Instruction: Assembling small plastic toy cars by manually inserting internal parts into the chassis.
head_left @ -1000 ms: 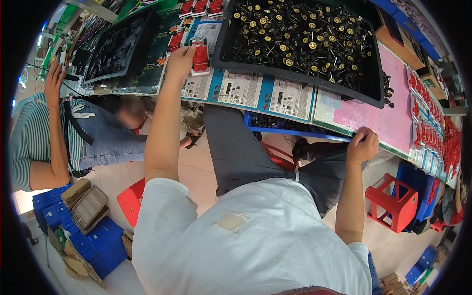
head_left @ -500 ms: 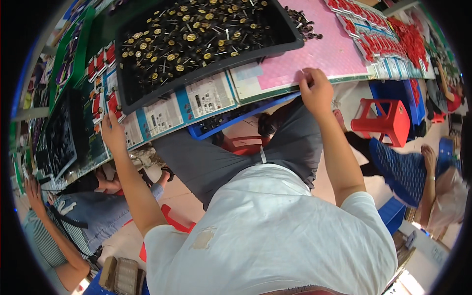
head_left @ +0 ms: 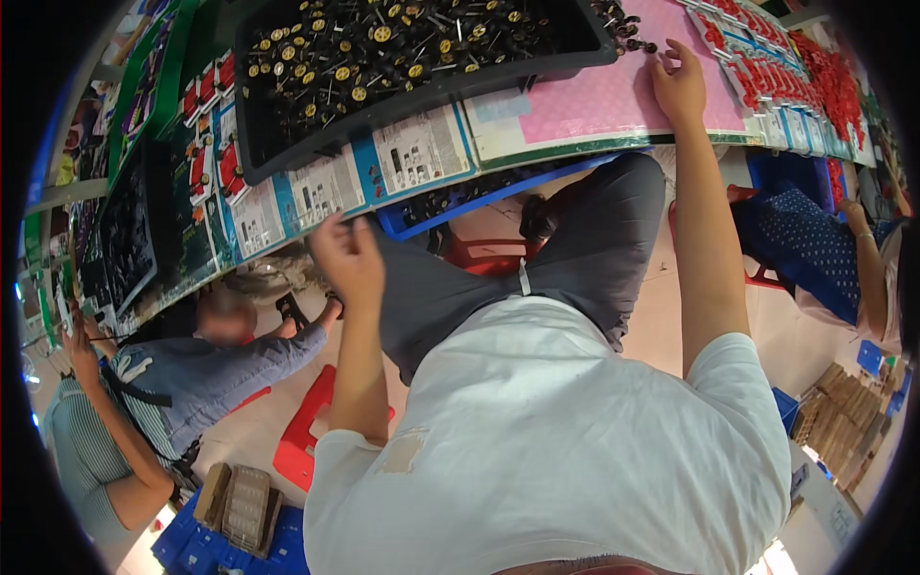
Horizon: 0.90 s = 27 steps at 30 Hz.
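My right hand [head_left: 678,84] lies on a pink mat [head_left: 594,101] on the table, fingers spread and holding nothing. A few small black parts [head_left: 628,19] lie just left of its fingertips. A large black tray [head_left: 287,144] full of small black axles with yellow hubs takes up the table's middle. My left hand [head_left: 350,261] hangs in the air below the table's front edge, close to my raised knee. Its fingers are loosely bent and its palm is turned away, so anything inside it is hidden. Printed sheets [head_left: 422,149] line the table's edge above it.
Red parts [head_left: 824,77] lie in rows at the table's right end. A blue bin [head_left: 450,206] sits under the table. Two people work low at my left [head_left: 220,369], [head_left: 86,450], and another sits at my right [head_left: 815,240]. A red stool [head_left: 307,436], blue crates [head_left: 220,548] and cardboard boxes [head_left: 843,412] stand on the floor.
My left hand has come off a red part on the table and dropped below the edge. My right hand rose from the table's edge onto the pink mat. My head turned right.
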Available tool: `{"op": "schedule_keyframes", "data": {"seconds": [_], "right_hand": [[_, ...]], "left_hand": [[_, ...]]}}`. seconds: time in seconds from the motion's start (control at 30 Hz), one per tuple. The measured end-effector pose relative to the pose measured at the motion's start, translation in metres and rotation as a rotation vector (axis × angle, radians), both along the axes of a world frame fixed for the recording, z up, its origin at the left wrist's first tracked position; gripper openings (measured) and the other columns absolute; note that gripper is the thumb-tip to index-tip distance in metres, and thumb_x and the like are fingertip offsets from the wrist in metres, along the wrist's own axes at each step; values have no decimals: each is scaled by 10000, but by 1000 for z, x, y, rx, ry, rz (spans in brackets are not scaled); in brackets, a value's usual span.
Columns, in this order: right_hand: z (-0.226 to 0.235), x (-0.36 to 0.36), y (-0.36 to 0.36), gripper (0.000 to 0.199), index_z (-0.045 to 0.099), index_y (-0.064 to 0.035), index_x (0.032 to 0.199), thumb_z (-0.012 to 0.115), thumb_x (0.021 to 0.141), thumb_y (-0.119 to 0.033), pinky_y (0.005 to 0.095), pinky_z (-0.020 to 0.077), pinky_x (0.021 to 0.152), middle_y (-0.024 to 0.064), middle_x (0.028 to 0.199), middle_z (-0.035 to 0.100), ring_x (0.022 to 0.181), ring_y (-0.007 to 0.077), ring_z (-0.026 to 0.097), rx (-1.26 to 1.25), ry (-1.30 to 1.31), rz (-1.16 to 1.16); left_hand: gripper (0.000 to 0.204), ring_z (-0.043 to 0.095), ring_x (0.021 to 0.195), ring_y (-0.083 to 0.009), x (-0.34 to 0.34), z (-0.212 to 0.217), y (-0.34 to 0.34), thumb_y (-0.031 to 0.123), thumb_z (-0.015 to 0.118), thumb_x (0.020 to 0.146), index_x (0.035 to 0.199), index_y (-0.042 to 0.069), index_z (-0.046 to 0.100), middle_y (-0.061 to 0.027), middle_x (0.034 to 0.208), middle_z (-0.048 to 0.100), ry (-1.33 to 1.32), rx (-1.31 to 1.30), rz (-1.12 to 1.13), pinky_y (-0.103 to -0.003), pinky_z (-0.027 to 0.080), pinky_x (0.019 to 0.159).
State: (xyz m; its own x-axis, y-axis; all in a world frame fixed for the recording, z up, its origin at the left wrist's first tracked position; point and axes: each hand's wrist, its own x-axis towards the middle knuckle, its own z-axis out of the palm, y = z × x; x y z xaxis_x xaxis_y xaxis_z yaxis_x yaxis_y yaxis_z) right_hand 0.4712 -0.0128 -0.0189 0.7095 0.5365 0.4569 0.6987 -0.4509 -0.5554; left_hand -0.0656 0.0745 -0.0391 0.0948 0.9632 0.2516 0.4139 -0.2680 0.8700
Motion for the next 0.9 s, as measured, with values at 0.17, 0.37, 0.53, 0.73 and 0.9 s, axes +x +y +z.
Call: {"op": "schedule_keyframes", "data": {"seconds": [0.17, 0.37, 0.53, 0.73, 0.9], "right_hand": [[17, -20, -23, 250, 703, -52, 1050, 667, 808, -108, 345, 512, 740, 117, 952, 663, 763, 236, 648, 308, -123, -108], [-15, -149, -73, 119, 588, -41, 786, 624, 765, 71, 330, 415, 595, 85, 729, 545, 626, 228, 508, 464, -267, 129], [-43, -201, -84, 134, 645, -28, 823, 638, 756, 87, 270, 468, 553, 79, 802, 588, 613, 168, 562, 293, 172, 205], [12, -150, -48, 90, 651, -28, 828, 649, 782, 49, 259, 413, 553, 57, 762, 585, 582, 125, 513, 467, -59, 130], [18, -108, -36, 92, 681, -23, 895, 653, 815, 15, 243, 475, 625, 45, 784, 621, 647, 110, 575, 449, 72, 81]], "left_hand": [[838, 550, 739, -191, 49, -46, -23, 100, 735, 828, 1466, -66, 218, -149, 1036, 580, 38, -6, -256, -313, 490, 688], [630, 534, 1138, -385, 67, -74, -36, 156, 709, 818, 1384, 23, 467, -196, 1270, 477, 503, 10, -664, -439, 481, 954], [603, 503, 1186, -411, 67, -99, -31, 130, 696, 820, 1375, 23, 486, -200, 1287, 494, 668, 30, -740, -445, 452, 1018], [286, 556, 1125, -352, 88, -113, -15, 60, 615, 799, 1082, 29, 640, -156, 1118, 608, 962, 175, -715, -419, 540, 886], [259, 559, 1114, -367, 88, -128, 1, 97, 698, 745, 1003, 96, 673, -103, 1075, 621, 920, 30, -698, -470, 522, 903]]}}
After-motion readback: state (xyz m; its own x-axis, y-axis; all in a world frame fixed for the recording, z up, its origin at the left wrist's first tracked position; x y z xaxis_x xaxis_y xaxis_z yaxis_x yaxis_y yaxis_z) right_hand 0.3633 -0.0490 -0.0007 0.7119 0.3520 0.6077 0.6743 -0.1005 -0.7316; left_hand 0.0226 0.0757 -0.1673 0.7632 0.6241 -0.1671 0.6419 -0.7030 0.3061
